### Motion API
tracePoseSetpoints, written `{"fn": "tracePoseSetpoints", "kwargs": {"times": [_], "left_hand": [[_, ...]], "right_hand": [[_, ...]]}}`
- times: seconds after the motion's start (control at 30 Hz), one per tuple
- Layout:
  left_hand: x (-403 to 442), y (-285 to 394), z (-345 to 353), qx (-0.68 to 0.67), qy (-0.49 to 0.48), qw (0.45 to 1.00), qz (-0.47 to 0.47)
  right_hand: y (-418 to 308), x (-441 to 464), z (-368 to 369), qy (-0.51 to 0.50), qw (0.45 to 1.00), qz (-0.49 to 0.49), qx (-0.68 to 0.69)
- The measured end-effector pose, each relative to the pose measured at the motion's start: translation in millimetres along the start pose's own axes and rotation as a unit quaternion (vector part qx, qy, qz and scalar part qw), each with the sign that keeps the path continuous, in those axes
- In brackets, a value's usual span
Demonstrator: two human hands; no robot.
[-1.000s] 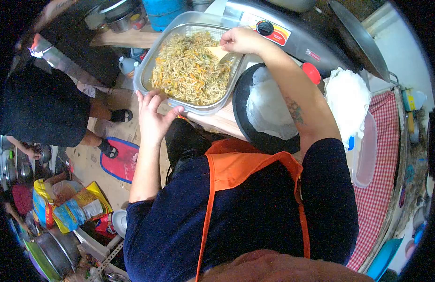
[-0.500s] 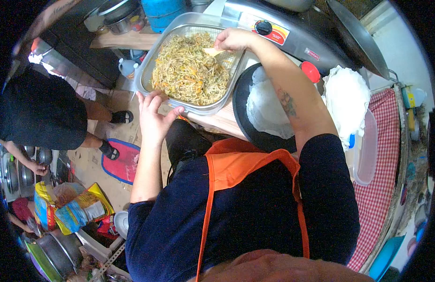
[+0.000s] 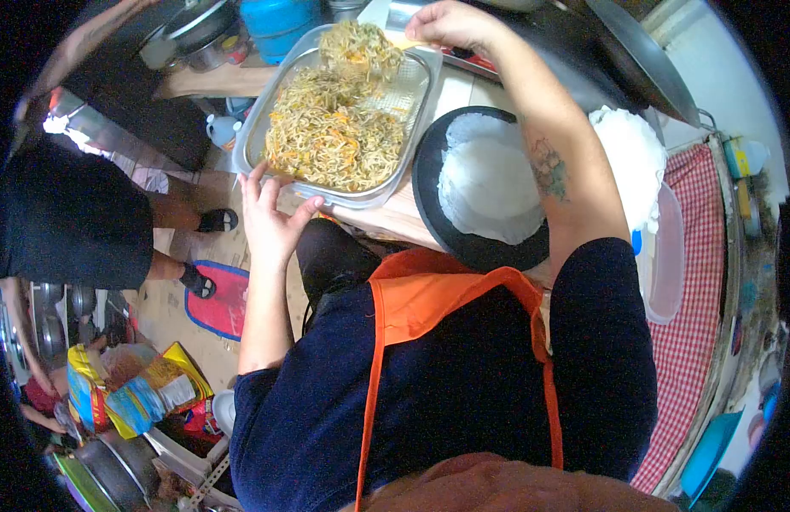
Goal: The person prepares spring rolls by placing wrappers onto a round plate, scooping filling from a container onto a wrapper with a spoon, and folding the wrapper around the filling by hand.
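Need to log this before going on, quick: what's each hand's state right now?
Left hand: open, spread at the container rim.
Right hand: closed, holding a pale utensil loaded with noodles.

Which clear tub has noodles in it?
The tub at your left hand, heaped with noodles; none show in the other tub by the checked cloth.

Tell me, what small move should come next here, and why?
Perhaps the right hand should ease the pale utensil inward over the middle of the container: the clump of noodles at its end appears to overhang the far side, where strands might drop outside, while the left hand touches the near edge.
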State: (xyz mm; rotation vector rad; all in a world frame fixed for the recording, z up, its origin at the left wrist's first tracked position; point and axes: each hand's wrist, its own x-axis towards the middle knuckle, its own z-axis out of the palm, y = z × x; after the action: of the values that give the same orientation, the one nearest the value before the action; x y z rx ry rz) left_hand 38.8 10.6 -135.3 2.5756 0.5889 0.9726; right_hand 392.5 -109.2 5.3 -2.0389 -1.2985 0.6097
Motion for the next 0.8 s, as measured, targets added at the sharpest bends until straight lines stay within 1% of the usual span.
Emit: {"fn": "tracePoseSetpoints", "kwargs": {"times": [0.03,0.07,0.1,0.17,0.2,0.23,0.3,0.33,0.37,0.43,0.47,0.5,0.57,0.6,0.63,0.7,0.73,0.77,0.8], "left_hand": [[0.0,2.0,-1.7,0.015,-0.007,1.000,-0.015],[0.2,1.6,-3.2,0.027,-0.017,0.999,-0.014],[1.6,1.5,-5.1,0.004,-0.014,1.000,-0.010],[2.0,3.7,-8.0,-0.023,-0.015,0.999,-0.040],[2.0,0.3,-6.8,-0.023,0.001,1.000,-0.022],[1.8,2.5,-9.2,-0.025,-0.007,0.999,-0.034],[0.4,-5.0,-6.9,-0.028,-0.001,1.000,-0.015],[-0.2,-4.8,-6.3,-0.033,-0.008,0.999,-0.026],[0.7,-2.3,-6.9,-0.034,-0.010,0.999,-0.023],[0.6,-0.7,-5.5,-0.029,-0.030,0.999,-0.027],[1.3,-0.7,-3.0,-0.031,-0.033,0.999,-0.025],[2.0,-0.8,-0.7,-0.030,-0.022,0.999,-0.017],[3.2,-2.0,3.0,-0.029,-0.014,0.999,-0.008],[3.9,-3.2,4.7,-0.022,-0.015,1.000,-0.008],[4.5,-2.8,5.8,-0.013,-0.016,1.000,-0.008],[6.2,0.8,5.6,-0.008,-0.021,1.000,-0.011],[7.2,2.5,5.2,0.002,-0.024,1.000,-0.008],[7.9,3.7,5.0,0.011,-0.027,1.000,-0.006],[7.8,3.9,5.1,0.012,-0.027,1.000,-0.005]], "right_hand": [[0.4,-4.8,-7.8,0.026,0.998,-0.030,-0.040],[1.1,-8.9,-13.7,0.014,0.996,0.012,0.086],[-8.3,-23.0,-25.3,0.019,0.997,0.025,0.073],[-1.9,-40.4,-45.7,0.003,0.997,0.010,0.079],[2.9,-49.9,-58.7,-0.020,0.999,0.007,0.047],[1.3,-69.1,-65.4,0.000,1.000,0.015,0.024],[8.7,-102.6,-79.3,-0.025,0.997,0.060,0.032],[17.5,-117.9,-80.1,-0.028,0.997,0.063,0.026],[19.5,-135.5,-78.1,-0.003,0.997,0.064,-0.032],[6.8,-167.1,-71.5,-0.019,0.973,0.188,-0.135],[45.1,-170.9,-68.2,-0.061,0.988,0.106,-0.094],[47.6,-181.0,-62.9,-0.063,0.980,0.103,-0.158],[44.0,-200.1,-49.5,-0.075,0.962,0.154,-0.211],[37.4,-205.9,-36.3,-0.050,0.930,0.191,-0.309],[45.5,-210.1,-29.6,-0.049,0.931,0.193,-0.307],[63.9,-216.6,-11.2,0.010,0.898,0.080,-0.433],[68.3,-217.0,-1.7,0.029,0.876,0.084,-0.474],[61.2,-218.0,5.6,0.030,0.876,0.083,-0.474],[52.9,-220.2,13.6,0.032,0.835,0.061,-0.545]]}}
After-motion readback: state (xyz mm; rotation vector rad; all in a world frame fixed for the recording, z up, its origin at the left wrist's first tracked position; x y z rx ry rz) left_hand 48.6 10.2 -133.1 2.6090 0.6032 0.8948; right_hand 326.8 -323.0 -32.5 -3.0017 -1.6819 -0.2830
